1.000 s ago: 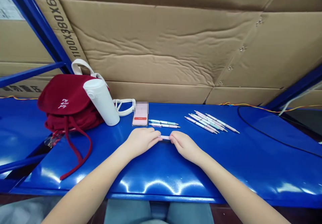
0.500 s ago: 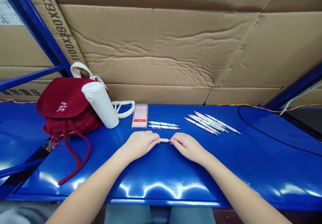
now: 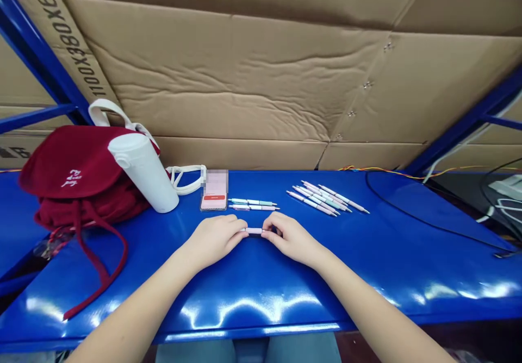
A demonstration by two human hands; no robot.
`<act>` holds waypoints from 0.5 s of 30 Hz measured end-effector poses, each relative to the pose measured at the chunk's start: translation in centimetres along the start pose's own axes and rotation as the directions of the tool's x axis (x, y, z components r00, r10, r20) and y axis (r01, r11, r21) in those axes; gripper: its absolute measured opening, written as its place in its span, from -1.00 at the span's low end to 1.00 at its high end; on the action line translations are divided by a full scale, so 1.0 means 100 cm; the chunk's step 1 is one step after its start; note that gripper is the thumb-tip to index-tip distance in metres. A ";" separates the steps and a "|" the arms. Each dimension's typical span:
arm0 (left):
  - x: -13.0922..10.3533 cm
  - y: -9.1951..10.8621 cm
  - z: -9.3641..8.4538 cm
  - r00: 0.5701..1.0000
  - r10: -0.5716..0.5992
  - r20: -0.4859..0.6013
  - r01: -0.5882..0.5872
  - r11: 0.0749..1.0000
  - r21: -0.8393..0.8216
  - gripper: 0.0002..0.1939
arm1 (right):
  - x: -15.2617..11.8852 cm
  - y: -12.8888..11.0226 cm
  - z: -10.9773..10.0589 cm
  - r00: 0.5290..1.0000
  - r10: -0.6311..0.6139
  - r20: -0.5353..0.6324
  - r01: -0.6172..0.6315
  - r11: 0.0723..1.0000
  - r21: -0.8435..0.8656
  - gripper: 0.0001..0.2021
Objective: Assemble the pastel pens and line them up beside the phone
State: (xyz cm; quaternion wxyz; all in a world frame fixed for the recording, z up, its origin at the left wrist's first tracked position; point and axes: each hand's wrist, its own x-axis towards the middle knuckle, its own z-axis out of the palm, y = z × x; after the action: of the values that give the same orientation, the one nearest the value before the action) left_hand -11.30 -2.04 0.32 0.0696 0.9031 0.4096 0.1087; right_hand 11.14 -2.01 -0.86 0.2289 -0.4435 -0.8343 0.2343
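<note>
A pale pink pen (image 3: pixel 255 231) lies crosswise between my two hands, just above the blue tabletop. My left hand (image 3: pixel 218 239) pinches its left end, and my right hand (image 3: pixel 290 236) pinches its right end; the fingers cover both tips. Behind my hands, two pens (image 3: pixel 253 205) rest side by side, one light blue and green, the other white and pink. Farther right is a loose pile of several pastel pens (image 3: pixel 322 197), most of them lying slanted the same way.
A phone (image 3: pixel 214 202) with a lit screen lies behind my left hand. To its left stand a tilted white bottle (image 3: pixel 144 173) and a red bag (image 3: pixel 81 167) with dangling straps. A black cable (image 3: pixel 424 219) crosses the blue table (image 3: pixel 253 292) at right. Cardboard (image 3: pixel 228 80) walls the back.
The whole view has swung slightly to the right. Both hands keep the pen between them; its visible middle now looks paler, and the right fingers have shifted a little on its end.
</note>
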 end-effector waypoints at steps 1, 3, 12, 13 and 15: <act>0.000 0.000 0.001 1.000 0.000 0.003 0.000 1.000 -0.004 -0.72 | 0.000 0.000 0.000 1.000 0.013 -0.010 -0.013 1.000 0.008 -0.93; 0.000 -0.001 0.002 1.000 -0.004 -0.003 0.004 1.000 -0.011 -0.73 | -0.001 0.000 0.001 0.999 0.027 -0.023 -0.027 0.999 0.019 -0.97; 0.000 -0.001 -0.001 1.000 -0.021 -0.020 0.021 0.999 -0.027 -0.82 | -0.002 0.001 -0.002 0.999 0.019 -0.026 -0.018 1.000 0.025 -0.84; 0.000 0.000 -0.002 1.000 -0.024 -0.019 0.024 0.999 -0.023 -0.83 | -0.001 0.001 -0.003 1.000 0.007 -0.007 -0.007 1.000 0.019 -0.82; 0.000 0.000 -0.004 1.000 -0.027 -0.015 0.027 1.000 -0.016 -0.83 | 0.000 0.000 -0.002 1.000 -0.011 0.020 0.011 1.000 0.007 -0.78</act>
State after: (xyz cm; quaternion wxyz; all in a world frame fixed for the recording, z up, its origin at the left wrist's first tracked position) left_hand -11.42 -2.06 0.69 0.0750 0.8962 0.4212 0.1176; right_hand 11.30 -1.99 -0.69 0.2236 -0.4356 -0.8381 0.2403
